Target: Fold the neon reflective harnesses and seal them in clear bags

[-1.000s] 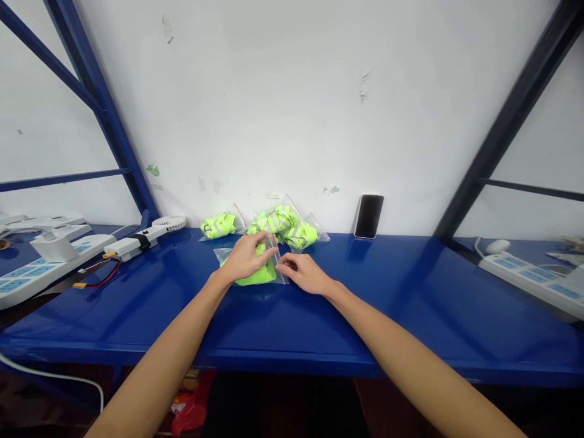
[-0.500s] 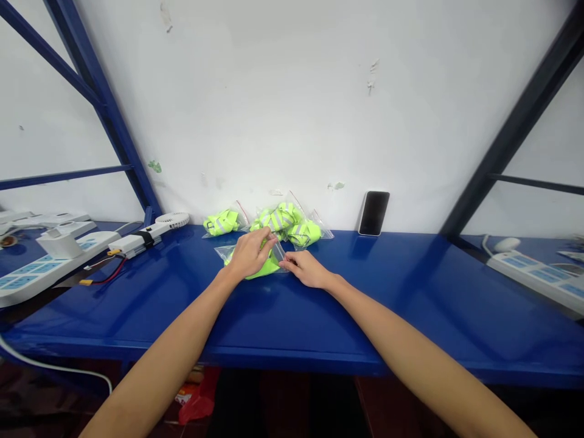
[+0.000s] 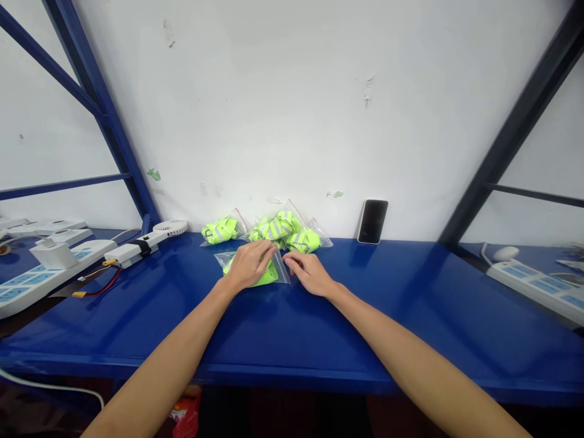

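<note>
My left hand [image 3: 249,264] lies over a clear zip bag [image 3: 279,272] holding folded neon yellow-green fabric [image 3: 267,277], with its fingers gripping the top of the bag. My right hand [image 3: 308,274] is next to it, fingertips resting at the bag's right edge, with no clear pinch. Just behind the hands, a heap of similar clear bags holds neon yellow-green reflective vests [image 3: 275,229]. A separate bagged vest [image 3: 219,230] lies at the heap's left end.
All this lies on a glossy blue table [image 3: 292,359] against a white wall. A black phone [image 3: 373,221] leans on the wall to the right. White power strips [image 3: 41,271] and a white fan device [image 3: 150,240] with red-black wires stand left; another power strip [image 3: 529,283] stands right.
My left hand has settled lower and flatter onto the bag. My right hand's fingers have eased slightly rightward along the bag's edge. The bag now lies flatter on the table.
</note>
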Demonstrator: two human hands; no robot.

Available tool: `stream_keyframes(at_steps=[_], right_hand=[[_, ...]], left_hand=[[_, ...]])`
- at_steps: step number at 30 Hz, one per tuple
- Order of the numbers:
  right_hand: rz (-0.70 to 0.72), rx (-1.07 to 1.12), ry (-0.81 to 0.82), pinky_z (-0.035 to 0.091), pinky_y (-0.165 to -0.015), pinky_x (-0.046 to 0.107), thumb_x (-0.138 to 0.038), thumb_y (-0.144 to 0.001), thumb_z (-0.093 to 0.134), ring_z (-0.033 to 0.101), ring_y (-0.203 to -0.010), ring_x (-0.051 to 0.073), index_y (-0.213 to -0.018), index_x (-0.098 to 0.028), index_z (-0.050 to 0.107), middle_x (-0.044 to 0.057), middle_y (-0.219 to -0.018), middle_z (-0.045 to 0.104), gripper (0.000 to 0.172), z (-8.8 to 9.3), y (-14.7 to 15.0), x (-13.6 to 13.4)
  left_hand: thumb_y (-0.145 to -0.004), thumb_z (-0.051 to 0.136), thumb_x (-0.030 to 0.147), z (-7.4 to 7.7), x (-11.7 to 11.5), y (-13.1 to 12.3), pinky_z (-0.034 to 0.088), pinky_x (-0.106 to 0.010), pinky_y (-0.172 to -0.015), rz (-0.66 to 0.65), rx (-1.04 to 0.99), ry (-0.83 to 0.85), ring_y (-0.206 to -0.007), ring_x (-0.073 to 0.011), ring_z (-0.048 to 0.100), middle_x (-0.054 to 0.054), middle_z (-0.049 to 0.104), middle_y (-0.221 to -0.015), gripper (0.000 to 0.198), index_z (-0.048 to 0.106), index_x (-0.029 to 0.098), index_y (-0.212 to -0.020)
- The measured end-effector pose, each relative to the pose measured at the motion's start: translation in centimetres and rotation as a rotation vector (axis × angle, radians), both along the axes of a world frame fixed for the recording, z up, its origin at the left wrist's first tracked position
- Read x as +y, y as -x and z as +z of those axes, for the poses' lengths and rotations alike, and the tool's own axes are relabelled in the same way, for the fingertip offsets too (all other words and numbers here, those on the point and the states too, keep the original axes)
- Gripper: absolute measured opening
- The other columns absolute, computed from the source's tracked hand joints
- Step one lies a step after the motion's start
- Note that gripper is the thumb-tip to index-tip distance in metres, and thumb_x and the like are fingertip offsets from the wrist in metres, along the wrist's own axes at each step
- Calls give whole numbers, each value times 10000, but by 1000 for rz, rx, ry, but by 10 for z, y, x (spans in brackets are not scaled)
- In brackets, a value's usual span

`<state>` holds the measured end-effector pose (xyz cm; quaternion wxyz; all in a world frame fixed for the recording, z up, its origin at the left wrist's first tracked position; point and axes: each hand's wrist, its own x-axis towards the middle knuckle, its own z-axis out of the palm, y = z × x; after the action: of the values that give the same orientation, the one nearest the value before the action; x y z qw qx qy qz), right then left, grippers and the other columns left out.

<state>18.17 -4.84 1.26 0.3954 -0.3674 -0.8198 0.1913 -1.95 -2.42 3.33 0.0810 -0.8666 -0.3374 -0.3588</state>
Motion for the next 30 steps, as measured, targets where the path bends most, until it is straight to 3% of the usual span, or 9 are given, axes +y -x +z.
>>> stream_keyframes(at_steps=[2, 6, 10, 13, 18, 21, 24, 27, 30], right_hand=[[-20, 26, 12, 377, -595, 229, -345, -963, 413, 523, -553, 106, -982, -188, 607, -27, -653, 589, 250, -1, 1, 0], [15, 17, 30, 388, -595, 232, -325, -958, 416, 537, -535, 109, -932, -189, 609, -30, -611, 579, 237, -7, 5, 1], [6, 27, 54, 384, -573, 234, -342, -956, 416, 542, -520, 116, -907, -193, 603, -33, -585, 574, 244, -14, 9, 2], [-17, 52, 65, 380, -566, 238, -380, -964, 391, 536, -517, 121, -938, -196, 609, -34, -577, 563, 287, -15, 11, 0], [-46, 37, 37, 347, -555, 241, -356, -960, 404, 493, -514, 116, -949, -196, 624, -34, -593, 555, 272, -17, 10, -2], [-69, 30, 41, 343, -561, 239, -320, -946, 435, 492, -523, 114, -941, -190, 628, -32, -600, 562, 233, -18, 9, -2], [-72, 23, 66, 353, -574, 236, -305, -929, 464, 502, -541, 115, -928, -185, 638, -26, -614, 574, 211, -19, 8, 0], [-77, -1, 63, 363, -594, 238, -268, -908, 488, 504, -552, 116, -954, -187, 638, -27, -618, 572, 177, -20, 7, 2], [-89, -18, 46, 361, -595, 235, -218, -886, 493, 492, -547, 112, -976, -194, 624, -41, -610, 544, 161, -22, 6, 4]], left_hand=[[-955, 386, 278, 0, -1, -1, 426, -302, -732, -21, -5, -57, -758, -172, 559, -34, 619, -799, 211, 559, 193, -871], [-912, 449, 251, 3, 1, -1, 432, -356, -839, 2, -47, -207, -910, -213, 554, -69, 644, -932, 169, 579, 181, -994], [-873, 464, 185, 6, -1, 6, 437, -366, -793, 74, -168, -371, -853, -214, 542, -69, 635, -865, 135, 589, 184, -926], [-840, 482, 146, 5, -11, 8, 433, -352, -743, 31, -220, -448, -774, -197, 522, -55, 619, -794, 99, 572, 187, -852], [-843, 476, 161, -4, -30, -10, 427, -327, -676, -11, -21, -312, -697, -179, 484, -38, 564, -715, 109, 569, 185, -790], [-847, 495, 194, -9, -34, -19, 441, -382, -805, 101, 21, -266, -881, -225, 515, -84, 585, -907, 115, 607, 188, -824], [-839, 519, 226, -13, -32, -20, 392, -470, -953, 173, 6, -247, -1134, -299, 453, -128, 522, -1176, 115, 628, 193, -854], [-830, 530, 263, -17, -27, -18, 323, -539, -1031, 178, 57, -183, -1300, -351, 328, -136, 448, -1313, 113, 622, 198, -830], [-823, 540, 307, -22, -21, -17, 291, -567, -1057, 157, 82, -88, -1343, -356, 287, -116, 433, -1353, 129, 590, 203, -767]])
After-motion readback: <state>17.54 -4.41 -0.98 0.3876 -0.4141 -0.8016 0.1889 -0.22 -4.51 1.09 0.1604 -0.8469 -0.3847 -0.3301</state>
